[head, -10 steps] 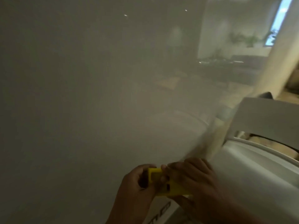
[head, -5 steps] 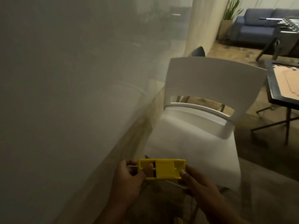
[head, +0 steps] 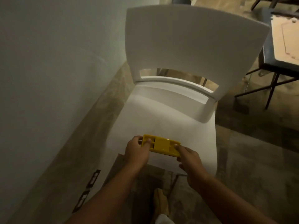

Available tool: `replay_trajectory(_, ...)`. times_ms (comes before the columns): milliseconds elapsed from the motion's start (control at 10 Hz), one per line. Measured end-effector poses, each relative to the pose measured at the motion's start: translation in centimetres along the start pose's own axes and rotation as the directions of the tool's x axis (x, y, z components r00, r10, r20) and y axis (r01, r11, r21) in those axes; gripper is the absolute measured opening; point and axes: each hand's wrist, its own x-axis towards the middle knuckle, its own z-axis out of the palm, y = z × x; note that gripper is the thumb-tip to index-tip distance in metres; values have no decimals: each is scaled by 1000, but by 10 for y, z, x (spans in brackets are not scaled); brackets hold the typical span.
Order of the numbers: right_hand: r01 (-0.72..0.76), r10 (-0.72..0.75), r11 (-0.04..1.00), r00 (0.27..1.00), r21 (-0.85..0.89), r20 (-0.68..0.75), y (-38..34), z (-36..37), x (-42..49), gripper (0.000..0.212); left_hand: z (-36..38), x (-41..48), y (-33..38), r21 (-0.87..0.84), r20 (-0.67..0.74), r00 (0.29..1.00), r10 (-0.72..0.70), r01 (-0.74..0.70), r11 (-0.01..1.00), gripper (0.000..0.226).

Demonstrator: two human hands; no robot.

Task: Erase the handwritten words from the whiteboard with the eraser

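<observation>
A yellow plastic eraser [head: 161,145] is held flat between both hands, low over the front of a white chair seat [head: 169,120]. My left hand [head: 137,151] grips its left end, thumb on top. My right hand [head: 189,157] pinches its right end. The whiteboard [head: 53,75] fills the left side of the view, leaning against the floor; the part I see is blank, with no handwriting showing.
The white chair's backrest [head: 191,39] rises ahead. A dark-framed table [head: 284,50] with a brown top stands at the right, its legs on the wooden floor [head: 252,159]. Small black labels [head: 92,180] sit near the whiteboard's lower edge.
The view has swung from the whiteboard down and right to the chair. Both hands kept hold of the eraser and lowered it over the seat.
</observation>
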Motion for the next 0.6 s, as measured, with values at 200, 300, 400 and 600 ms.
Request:
replay_trajectory(200,-60,61,998,996,15,-63,-7,0,45,15,24,47,-12,103,13,998,-64,62,993,36)
replay_trajectory(300,-66,67,998,995,13,-74,-5,3,55,14,29,53,-16,133,68,996,-52,43,990,36)
replay_trajectory(400,-83,85,996,995,40,-50,2,5,62,15,28,57,-25,152,135,988,-69,48,987,42)
replay_trajectory(600,-55,55,998,998,-7,-29,19,16,35,15,7,13,-49,21,132,986,-103,102,995,46)
